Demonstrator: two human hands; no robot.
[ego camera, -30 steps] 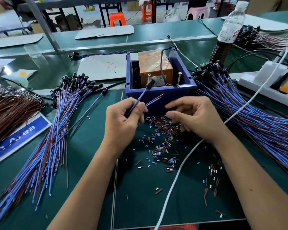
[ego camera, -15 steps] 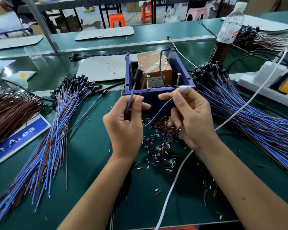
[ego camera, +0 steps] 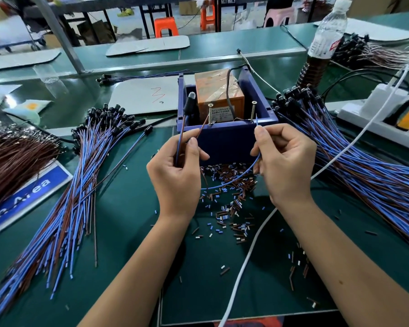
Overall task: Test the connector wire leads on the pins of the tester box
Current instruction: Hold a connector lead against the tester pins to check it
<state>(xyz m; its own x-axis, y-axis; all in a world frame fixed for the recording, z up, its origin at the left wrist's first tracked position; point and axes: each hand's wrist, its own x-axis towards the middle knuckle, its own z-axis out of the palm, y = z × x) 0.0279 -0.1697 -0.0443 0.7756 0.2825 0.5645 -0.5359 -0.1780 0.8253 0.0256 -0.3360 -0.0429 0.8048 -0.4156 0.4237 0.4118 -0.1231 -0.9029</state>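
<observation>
Here, thin leads (ego camera: pixel 232 182) on screw-shaped pins (ego camera: pixel 209 114)

A blue plastic tester box (ego camera: pixel 227 138) sits mid-table, an orange taped block (ego camera: pixel 219 90) inside it; bundles of blue-and-brown wires (ego camera: pixel 64 208) lie left and right; short cut insulation scraps (ego camera: pixel 229 197) lie scattered before it

We see a green bench mat (ego camera: pixel 118 208) w/ blue tester box (ego camera: pixel 227 140) at centre, wire bundles left (ego camera: pixel 64 208) & right (ego camera: pixel 368 166), cut insulation bits (ego camera: pixel 229 199) between, white power strip (ego camera: pixel 376 121), bottle (ego camera: pixel 321 46) at back.
</observation>
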